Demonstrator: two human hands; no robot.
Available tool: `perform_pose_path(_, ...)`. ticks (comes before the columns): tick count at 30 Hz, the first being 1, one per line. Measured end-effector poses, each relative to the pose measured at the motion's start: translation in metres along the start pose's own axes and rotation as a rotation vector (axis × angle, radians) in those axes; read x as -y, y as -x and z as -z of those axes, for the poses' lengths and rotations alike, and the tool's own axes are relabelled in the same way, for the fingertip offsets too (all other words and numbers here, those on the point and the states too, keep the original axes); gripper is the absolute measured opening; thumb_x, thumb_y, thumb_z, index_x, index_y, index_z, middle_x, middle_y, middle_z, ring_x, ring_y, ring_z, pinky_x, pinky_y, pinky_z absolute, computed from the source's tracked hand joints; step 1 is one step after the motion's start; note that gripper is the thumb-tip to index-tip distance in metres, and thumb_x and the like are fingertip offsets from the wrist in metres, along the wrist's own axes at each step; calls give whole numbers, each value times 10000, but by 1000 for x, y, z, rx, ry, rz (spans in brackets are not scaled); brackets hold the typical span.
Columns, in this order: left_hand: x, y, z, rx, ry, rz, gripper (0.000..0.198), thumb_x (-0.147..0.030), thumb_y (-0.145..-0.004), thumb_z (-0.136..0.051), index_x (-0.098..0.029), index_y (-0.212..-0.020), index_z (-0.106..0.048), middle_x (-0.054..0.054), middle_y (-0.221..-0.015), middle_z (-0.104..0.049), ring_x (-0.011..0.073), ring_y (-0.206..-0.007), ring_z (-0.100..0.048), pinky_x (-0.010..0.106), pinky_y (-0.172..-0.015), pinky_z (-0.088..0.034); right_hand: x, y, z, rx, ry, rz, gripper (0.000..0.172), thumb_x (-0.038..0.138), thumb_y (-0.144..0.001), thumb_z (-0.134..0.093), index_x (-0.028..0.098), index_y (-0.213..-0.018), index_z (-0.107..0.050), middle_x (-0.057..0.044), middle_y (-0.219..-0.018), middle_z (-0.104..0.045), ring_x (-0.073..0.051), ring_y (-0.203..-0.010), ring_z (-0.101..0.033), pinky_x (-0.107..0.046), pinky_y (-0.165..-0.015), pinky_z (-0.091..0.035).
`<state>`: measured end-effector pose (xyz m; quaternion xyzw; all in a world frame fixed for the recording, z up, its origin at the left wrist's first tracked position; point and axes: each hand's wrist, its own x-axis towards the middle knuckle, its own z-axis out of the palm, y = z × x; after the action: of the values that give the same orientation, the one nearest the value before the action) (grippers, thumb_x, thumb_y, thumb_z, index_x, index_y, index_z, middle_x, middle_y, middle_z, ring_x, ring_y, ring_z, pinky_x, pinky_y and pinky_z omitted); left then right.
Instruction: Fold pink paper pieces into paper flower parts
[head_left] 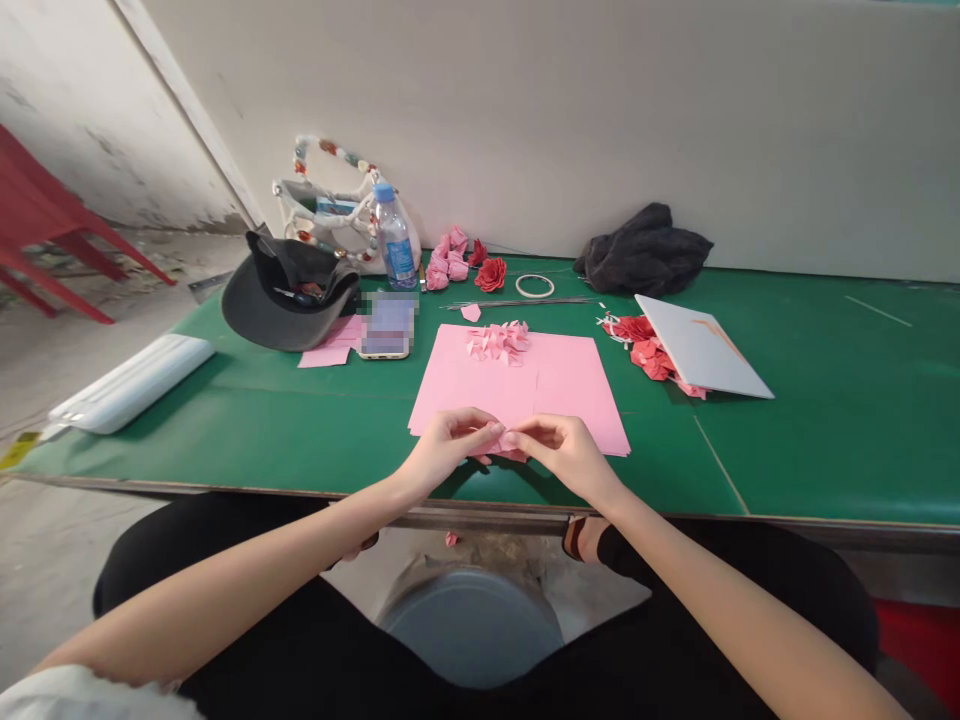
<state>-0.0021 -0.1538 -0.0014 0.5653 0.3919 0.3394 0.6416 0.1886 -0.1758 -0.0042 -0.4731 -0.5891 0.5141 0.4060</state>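
Observation:
Both hands meet over the front edge of a stack of pink paper sheets [559,375]. My left hand [457,440] pinches a small folded pink paper piece [504,443] from the left. From the right, my right hand [559,445] pinches the same piece, its fingertips close to the left ones. More folded pink paper shows just below the fingers, partly hidden by them. On the stack's back part lies a cluster of folded pink pieces [499,342].
Behind the stack are thin wires [525,302], a tape ring [535,287], red paper flowers [491,274] and a bottle [395,240]. A cap [289,295] and phone [388,325] lie left; a white board [705,345] rests on red flowers at right.

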Motion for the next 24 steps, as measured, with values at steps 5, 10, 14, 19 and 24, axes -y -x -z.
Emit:
perform_pose_path(5, 2, 0, 0, 10, -28, -17, 331, -457, -802, -668, -135, -876, -682, 45, -814, -679, 164, -742, -640, 238, -581, -535, -3, -1, -1, 22, -57, -47, 300, 436, -704, -754, 163, -826, -727, -37, -726, -722, -179, -651, -689, -329, -683, -584)
perform_pose_path(10, 0, 1, -1, 22, -47, 9, 328, -456, -812, -658, -134, -869, -678, 44, -810, -680, 154, -732, -629, 240, -600, -544, -4, 0, -1, 19, -65, -51, 301, 427, -687, -769, 155, -810, -725, -46, -747, -725, -170, -633, -684, -319, -664, -584)
perform_pose_path(14, 0, 1, -1, 19, -49, -6, 319, -445, -805, -672, -132, -868, -680, 40, -793, -677, 145, -705, -622, 240, -600, -546, -3, 1, -1, 8, -55, -57, 298, 433, -688, -767, 155, -787, -724, -43, -726, -719, -170, -619, -682, -315, -654, -580)
perform_pose_path(19, 0, 1, 0, 47, -40, -29, 302, -429, -816, -668, -135, -884, -680, 49, -799, -706, 133, -678, -631, 227, -603, -528, -4, 0, 0, 12, -36, -42, 290, 431, -706, -754, 159, -806, -732, -40, -728, -721, -167, -628, -678, -312, -661, -573)
perform_pose_path(24, -2, 2, -1, 35, -71, -60, 292, -410, -815, -672, -120, -849, -685, 36, -735, -691, 105, -607, -587, 202, -555, -478, -4, 0, 0, 20, -15, -47, 293, 437, -710, -750, 152, -774, -720, -45, -726, -720, -173, -635, -680, -307, -659, -568)
